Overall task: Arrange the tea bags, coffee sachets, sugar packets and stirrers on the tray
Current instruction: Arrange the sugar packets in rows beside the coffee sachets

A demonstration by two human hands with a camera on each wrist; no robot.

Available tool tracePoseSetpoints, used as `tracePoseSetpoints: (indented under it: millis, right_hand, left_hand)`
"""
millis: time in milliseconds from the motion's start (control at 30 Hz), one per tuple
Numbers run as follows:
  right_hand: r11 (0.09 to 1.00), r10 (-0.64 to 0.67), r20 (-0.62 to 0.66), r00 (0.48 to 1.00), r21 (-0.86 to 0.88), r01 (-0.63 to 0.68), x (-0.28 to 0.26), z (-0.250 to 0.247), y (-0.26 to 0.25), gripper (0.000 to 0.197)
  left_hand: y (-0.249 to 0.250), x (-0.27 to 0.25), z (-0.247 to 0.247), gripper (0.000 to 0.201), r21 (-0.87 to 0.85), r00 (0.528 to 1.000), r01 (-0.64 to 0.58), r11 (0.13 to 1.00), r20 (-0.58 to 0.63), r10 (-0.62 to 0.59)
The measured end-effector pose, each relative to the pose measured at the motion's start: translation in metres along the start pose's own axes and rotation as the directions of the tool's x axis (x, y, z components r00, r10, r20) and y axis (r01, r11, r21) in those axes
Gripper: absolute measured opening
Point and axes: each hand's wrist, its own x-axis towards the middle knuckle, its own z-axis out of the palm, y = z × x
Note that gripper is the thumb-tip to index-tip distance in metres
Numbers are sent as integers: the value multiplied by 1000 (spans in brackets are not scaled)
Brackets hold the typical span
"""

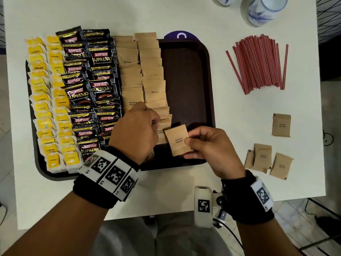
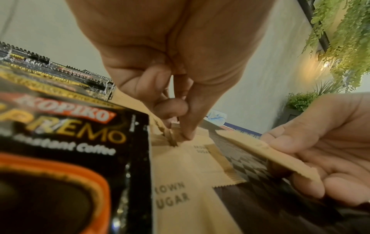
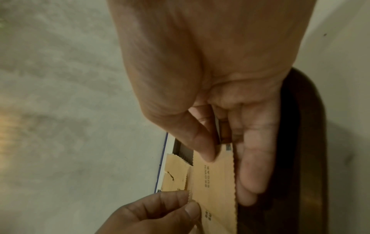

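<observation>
Fingers: our right hand [image 1: 208, 145] pinches one sugar packet [image 1: 178, 142] by its edge, thumb on top, held flat over the tray's [image 1: 210, 74] near edge, presumably so it slides in face-up. Our left hand [image 1: 136, 130] pinches the near end of the right sugar row [image 1: 155, 85], seemingly lifting it to open a slot. Four packets [image 1: 265, 159] wait near the table's right near corner; stirrers [image 1: 258, 63] lie toward its far right.
</observation>
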Motion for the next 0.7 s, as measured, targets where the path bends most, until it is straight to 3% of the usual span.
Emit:
tracePoseSetpoints:
  millis: [200, 433, 700]
  right_hand:
    - [1000, 2, 10, 1000, 24, -2, -3, 2, -2, 8]
    - [971, -121, -41, 992, 203, 127, -15, -6, -15, 9]
    - [979, -200, 19, 980, 51, 198, 2, -7, -46, 15]
  left_hand:
    - [1, -1, -1, 13, 0, 1000, 9, 1000, 7, -9]
    - [-3, -18, 1, 11, 19, 998, 32, 999, 58, -33]
    - [4, 0, -4, 9, 54, 999, 26, 998, 23, -27]
